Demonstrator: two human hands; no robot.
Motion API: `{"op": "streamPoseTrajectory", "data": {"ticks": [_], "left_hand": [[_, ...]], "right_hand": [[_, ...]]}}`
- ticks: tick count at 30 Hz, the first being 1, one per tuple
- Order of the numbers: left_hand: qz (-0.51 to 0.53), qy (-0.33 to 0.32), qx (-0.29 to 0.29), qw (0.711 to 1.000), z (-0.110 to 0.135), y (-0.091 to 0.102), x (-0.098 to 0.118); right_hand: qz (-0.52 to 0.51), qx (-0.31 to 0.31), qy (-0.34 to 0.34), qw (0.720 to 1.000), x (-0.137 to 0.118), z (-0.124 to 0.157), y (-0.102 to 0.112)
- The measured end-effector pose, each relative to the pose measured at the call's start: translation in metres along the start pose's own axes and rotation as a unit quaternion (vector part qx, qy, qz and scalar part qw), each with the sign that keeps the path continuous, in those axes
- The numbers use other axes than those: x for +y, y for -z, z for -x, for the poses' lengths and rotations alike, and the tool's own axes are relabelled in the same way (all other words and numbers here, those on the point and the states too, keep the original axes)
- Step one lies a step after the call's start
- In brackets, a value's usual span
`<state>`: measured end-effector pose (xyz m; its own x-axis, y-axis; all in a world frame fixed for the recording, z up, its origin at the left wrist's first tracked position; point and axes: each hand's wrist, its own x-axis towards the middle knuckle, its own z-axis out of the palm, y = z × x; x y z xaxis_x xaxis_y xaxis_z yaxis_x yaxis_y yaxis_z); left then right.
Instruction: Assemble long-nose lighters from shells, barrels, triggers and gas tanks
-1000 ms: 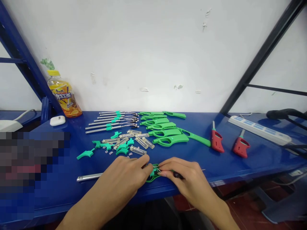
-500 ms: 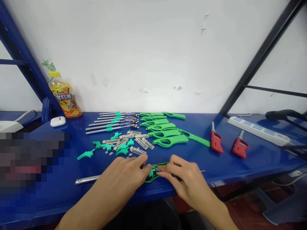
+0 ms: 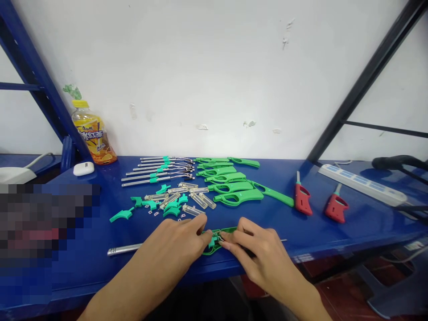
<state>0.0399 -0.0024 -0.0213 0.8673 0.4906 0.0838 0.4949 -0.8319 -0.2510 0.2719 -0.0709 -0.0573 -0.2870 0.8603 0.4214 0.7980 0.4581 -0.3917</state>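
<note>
Both hands meet over a green lighter shell lying near the front edge of the blue table. My left hand presses its fingertips on the shell's left part, where a silver metal tube sticks out to the left. My right hand pinches small parts inside the shell with closed fingertips. Behind the hands lie several green handle shells, silver tubes with teal collars, clear gas tanks and teal triggers.
Two red lighters lie to the right, with a white power strip beyond them. A yellow tea bottle and a small white case stand at the back left. A blurred patch covers the left.
My right hand has shifted slightly, its fingers moving closer over the shell's middle. The view has tilted a little. The left hand stays put.
</note>
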Motion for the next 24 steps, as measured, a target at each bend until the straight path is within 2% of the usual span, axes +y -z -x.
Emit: {"op": "streamPoseTrajectory", "data": {"ticks": [4,10,21,24], "left_hand": [[0.011,0.002,0.004,1.000,0.000,-0.001,-0.001],[0.039,-0.004,-0.009,0.999,-0.001,-0.001,-0.003],[0.076,-0.019,0.040,0.996,-0.001,0.000,-0.003],[0.076,-0.020,0.033,0.996,-0.002,0.002,-0.002]], "right_hand": [[-0.022,0.007,-0.018,1.000,0.000,-0.001,-0.001],[-0.040,0.033,0.000,0.999,0.001,0.000,-0.007],[-0.101,0.048,-0.024,0.993,0.002,-0.005,-0.012],[-0.110,0.049,-0.016,0.993,0.004,-0.004,-0.013]]}}
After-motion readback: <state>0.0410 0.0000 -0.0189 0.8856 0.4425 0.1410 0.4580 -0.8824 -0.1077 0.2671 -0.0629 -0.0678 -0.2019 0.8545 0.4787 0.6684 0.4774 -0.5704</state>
